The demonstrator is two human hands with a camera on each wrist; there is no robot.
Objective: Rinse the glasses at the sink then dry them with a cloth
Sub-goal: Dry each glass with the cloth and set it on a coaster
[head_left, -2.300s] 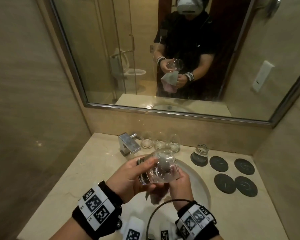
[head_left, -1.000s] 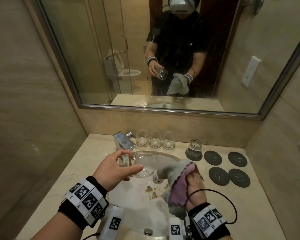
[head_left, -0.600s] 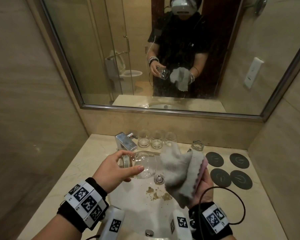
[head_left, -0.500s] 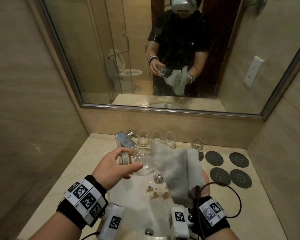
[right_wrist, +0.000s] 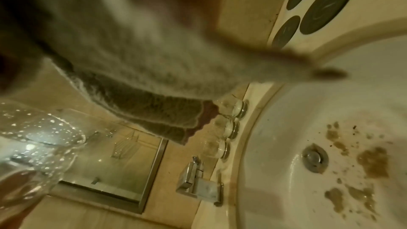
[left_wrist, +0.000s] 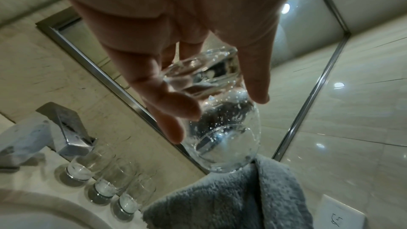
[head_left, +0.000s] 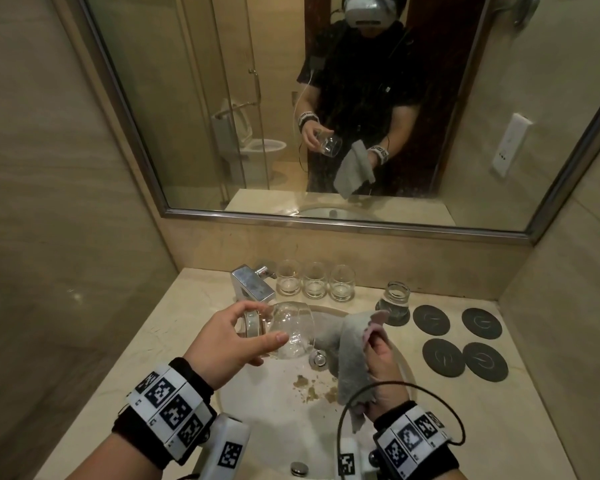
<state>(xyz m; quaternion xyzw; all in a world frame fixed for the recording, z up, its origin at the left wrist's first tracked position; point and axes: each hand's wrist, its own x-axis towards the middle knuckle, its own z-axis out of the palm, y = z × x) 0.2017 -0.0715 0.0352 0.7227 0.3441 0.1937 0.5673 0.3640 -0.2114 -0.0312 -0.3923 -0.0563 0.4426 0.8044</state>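
Observation:
A clear glass point(head_left: 291, 327) beaded with water drops lies tipped on its side over the sink, its thick base gripped by my left hand point(head_left: 257, 323) and its mouth pointing right. The left wrist view shows my fingers around that base and the glass point(left_wrist: 224, 124) with its rim just touching the cloth point(left_wrist: 231, 198). My right hand point(head_left: 381, 355) holds the grey cloth point(head_left: 350, 355), pink on its other side, draped and hanging right of the glass mouth. The cloth point(right_wrist: 143, 58) fills much of the right wrist view, with the glass point(right_wrist: 37, 133) at the left edge.
Three glasses point(head_left: 314, 280) stand in a row behind the basin beside the chrome faucet point(head_left: 253, 284). One glass point(head_left: 397, 299) sits on a dark coaster, with several bare coasters point(head_left: 461, 341) to the right. Brown stains mark the white sink point(head_left: 257, 410). Walls stand on both sides.
My right hand came off the glass, flicked the cloth up, then lowered it; the cloth now hangs beside the glass mouth. The left hand kept the glass tipped in place.

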